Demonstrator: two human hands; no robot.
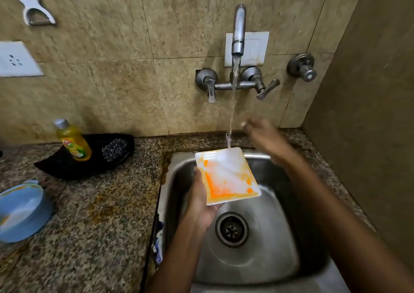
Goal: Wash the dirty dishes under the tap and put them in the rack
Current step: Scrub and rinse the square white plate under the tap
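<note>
Left hand [200, 199] under a white square plate [227, 176], fingers curled round its left edge, tilted over the sink [253, 254]. Plate smeared orange, water from the tap [238, 30] hitting its far corner. Right hand [261, 133] raised behind the plate, blurred; fingers not readable. Soap bottle [72, 140] and steel scrubber [114, 149] on a black tray [56, 165], blue bowl [21, 210] on the counter [100, 214].

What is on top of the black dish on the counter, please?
On the black dish stand a yellow dish-soap bottle with a grey cap and a steel wool scrubber. Whatever lies under or behind them on the dish is covered.
</note>
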